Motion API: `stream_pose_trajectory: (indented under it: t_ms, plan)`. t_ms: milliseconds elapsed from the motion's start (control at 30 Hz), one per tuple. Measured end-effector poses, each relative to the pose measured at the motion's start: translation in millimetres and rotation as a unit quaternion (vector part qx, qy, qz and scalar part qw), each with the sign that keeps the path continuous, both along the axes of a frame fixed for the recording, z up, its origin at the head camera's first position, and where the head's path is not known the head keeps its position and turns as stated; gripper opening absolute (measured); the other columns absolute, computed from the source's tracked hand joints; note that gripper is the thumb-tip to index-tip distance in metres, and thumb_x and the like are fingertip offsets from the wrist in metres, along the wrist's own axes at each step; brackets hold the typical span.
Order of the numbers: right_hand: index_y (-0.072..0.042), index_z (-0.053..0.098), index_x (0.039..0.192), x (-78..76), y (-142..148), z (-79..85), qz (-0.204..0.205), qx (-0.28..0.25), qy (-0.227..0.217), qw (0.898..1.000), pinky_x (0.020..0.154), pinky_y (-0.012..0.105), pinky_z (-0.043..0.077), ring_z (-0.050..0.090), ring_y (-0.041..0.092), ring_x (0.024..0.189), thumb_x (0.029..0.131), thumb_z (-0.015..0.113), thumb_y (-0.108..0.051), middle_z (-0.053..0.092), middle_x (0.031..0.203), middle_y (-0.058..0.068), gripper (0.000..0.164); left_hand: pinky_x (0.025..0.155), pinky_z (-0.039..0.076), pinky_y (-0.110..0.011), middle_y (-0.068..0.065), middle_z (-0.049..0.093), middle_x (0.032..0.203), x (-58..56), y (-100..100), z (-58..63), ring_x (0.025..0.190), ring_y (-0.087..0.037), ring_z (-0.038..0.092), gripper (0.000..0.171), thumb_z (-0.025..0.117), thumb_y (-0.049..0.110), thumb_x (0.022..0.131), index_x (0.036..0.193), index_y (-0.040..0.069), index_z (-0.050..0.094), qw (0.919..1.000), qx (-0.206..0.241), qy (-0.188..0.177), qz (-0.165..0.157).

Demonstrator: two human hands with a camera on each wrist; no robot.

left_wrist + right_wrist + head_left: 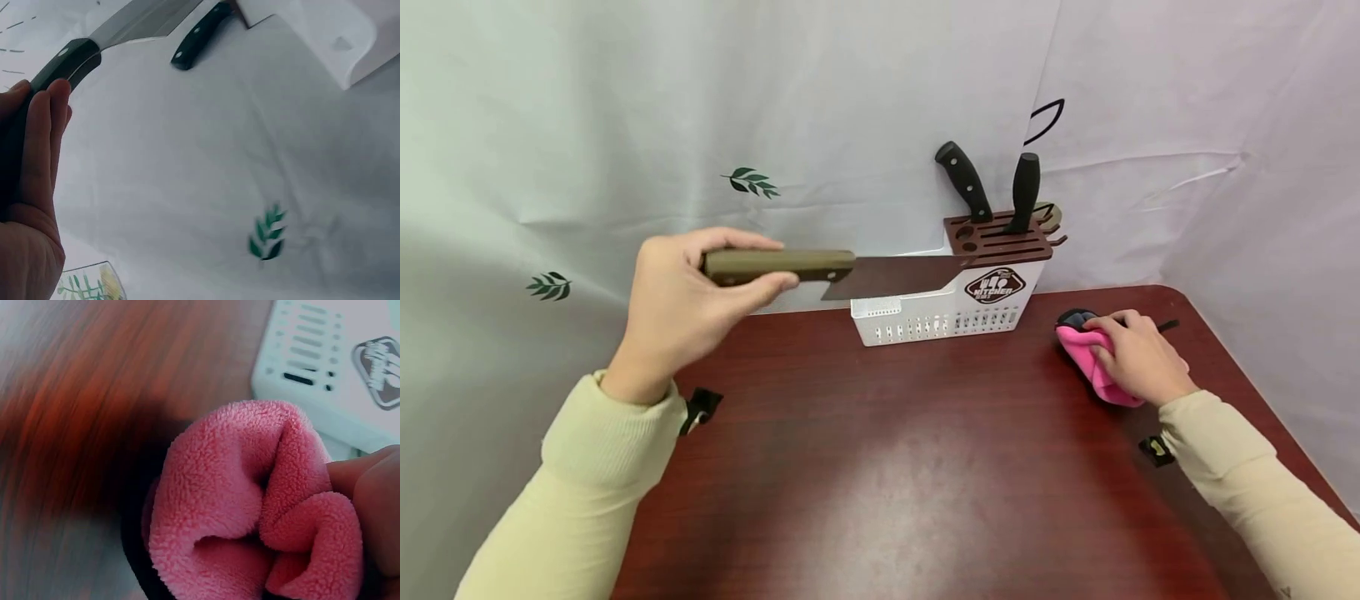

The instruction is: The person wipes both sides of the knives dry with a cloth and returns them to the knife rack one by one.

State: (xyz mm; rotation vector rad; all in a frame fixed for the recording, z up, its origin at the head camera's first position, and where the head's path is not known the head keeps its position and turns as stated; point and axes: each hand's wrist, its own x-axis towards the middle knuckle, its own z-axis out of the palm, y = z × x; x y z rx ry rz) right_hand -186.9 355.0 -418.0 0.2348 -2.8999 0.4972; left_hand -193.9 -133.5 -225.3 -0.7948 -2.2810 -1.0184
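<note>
My left hand (pixel 673 304) pinches the handle of a broad-bladed kitchen knife (pixel 895 277), raised over the table's far left. The blade points right, level, and its tip overlaps the white knife holder (pixel 992 287) in the head view; whether they touch I cannot tell. In the left wrist view the knife (pixel 140 25) shows its dark riveted handle between thumb and fingers. At the right, my right hand (pixel 1142 354) grips a bunched pink plush cloth (pixel 212 475). A dark item (pixel 1073 318) lies under the cloth, mostly hidden.
Two black-handled knives (pixel 966 183) stand in the holder's brown slotted top (pixel 1000 242). A perforated white basket (pixel 917 327) forms its lower left part. White curtain (pixel 850 108) hangs behind the dark red table (pixel 887 442).
</note>
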Motion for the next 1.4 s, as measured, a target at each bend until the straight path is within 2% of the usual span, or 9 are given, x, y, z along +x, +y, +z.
stream_pose_trajectory:
  t_ms: [133,233,500,633,733,833,1133,1333,1400]
  plan:
    - [0.002,0.058,0.126,-7.4,6.2,-2.9,-0.003,0.009,-0.037,0.999,0.077,0.07,0.045,0.043,0.057,0.111,0.091,0.061,-0.005,0.047,0.124,0.037,0.036,0.042,0.032,-0.019,0.004,0.07,0.069,-18.5,11.9,19.7,0.045,-0.008,0.045,0.024,0.089,0.02,0.077,0.096,0.01,0.08,0.9993,-0.035,0.01,-0.006]
    - [0.004,0.055,0.126,-12.5,10.0,-5.2,0.001,0.014,-0.066,0.998,0.081,0.069,0.044,0.041,0.058,0.112,0.093,0.062,-0.007,0.046,0.123,0.04,0.036,0.043,0.033,-0.021,0.002,0.073,0.076,-31.6,20.7,33.2,0.047,-0.009,0.047,0.024,0.088,0.022,0.078,0.096,0.009,0.08,0.9989,-0.043,-0.004,-0.015]
    - [0.003,0.051,0.127,-22.1,16.4,-9.5,0.0,0.027,-0.133,0.991,0.089,0.067,0.042,0.044,0.06,0.111,0.094,0.063,-0.013,0.046,0.119,0.041,0.039,0.042,0.03,-0.022,0.005,0.074,0.074,-62.1,46.5,70.1,0.048,-0.009,0.05,0.022,0.089,0.018,0.077,0.095,0.009,0.08,0.9947,-0.02,-0.083,-0.056]
    - [0.004,0.05,0.126,-26.1,17.1,-13.0,0.002,0.016,-0.149,0.989,0.088,0.066,0.042,0.044,0.06,0.109,0.095,0.063,-0.013,0.046,0.118,0.041,0.038,0.044,0.026,-0.024,0.0,0.075,0.075,-70.5,57.9,80.7,0.056,-0.012,0.064,0.019,0.088,0.011,0.077,0.094,0.008,0.079,0.988,-0.003,-0.128,-0.087]
    - [0.003,0.049,0.123,-29.1,17.0,-15.0,-0.001,0.008,-0.154,0.988,0.086,0.066,0.042,0.044,0.06,0.107,0.095,0.063,-0.013,0.045,0.116,0.041,0.036,0.046,0.024,-0.025,-0.004,0.075,0.076,-73.7,64.7,83.5,0.069,-0.016,0.073,0.017,0.086,0.007,0.078,0.094,0.006,0.079,0.9823,0.006,-0.151,-0.11]
    - [0.002,0.048,0.122,-30.8,16.4,-16.3,-0.003,0.005,-0.157,0.988,0.086,0.066,0.041,0.044,0.06,0.107,0.095,0.063,-0.013,0.044,0.116,0.041,0.034,0.048,0.025,-0.024,-0.005,0.075,0.076,-76.6,69.6,83.3,0.07,-0.017,0.073,0.016,0.085,0.006,0.078,0.093,0.006,0.078,0.9804,-0.001,-0.156,-0.12]
    - [0.003,0.046,0.122,-33.0,12.9,-18.4,0.0,0.013,-0.153,0.988,0.086,0.069,0.04,0.044,0.062,0.107,0.095,0.062,-0.012,0.043,0.118,0.044,0.034,0.06,0.049,-0.025,-0.009,0.076,0.08,-84.8,70.7,82.0,0.073,-0.022,0.074,0.017,0.085,0.003,0.078,0.093,0.002,0.078,0.9717,0.021,-0.186,-0.144]
    - [0.003,0.045,0.123,-32.9,10.7,-16.3,-0.003,0.02,-0.157,0.987,0.086,0.07,0.039,0.044,0.062,0.107,0.095,0.061,-0.012,0.042,0.118,0.044,0.035,0.056,0.049,-0.023,-0.009,0.076,0.08,-91.1,70.5,77.2,0.072,-0.022,0.074,0.017,0.084,0.003,0.078,0.093,0.001,0.077,0.9709,0.015,-0.185,-0.151]
    - [0.003,0.045,0.123,-33.1,9.8,-16.1,-0.003,0.022,-0.157,0.987,0.086,0.07,0.04,0.044,0.062,0.107,0.095,0.061,-0.011,0.042,0.118,0.043,0.035,0.059,0.052,-0.024,-0.009,0.076,0.081,-94.5,72.8,74.8,0.072,-0.022,0.074,0.017,0.084,0.002,0.079,0.094,0.0,0.076,0.9702,0.021,-0.187,-0.152]
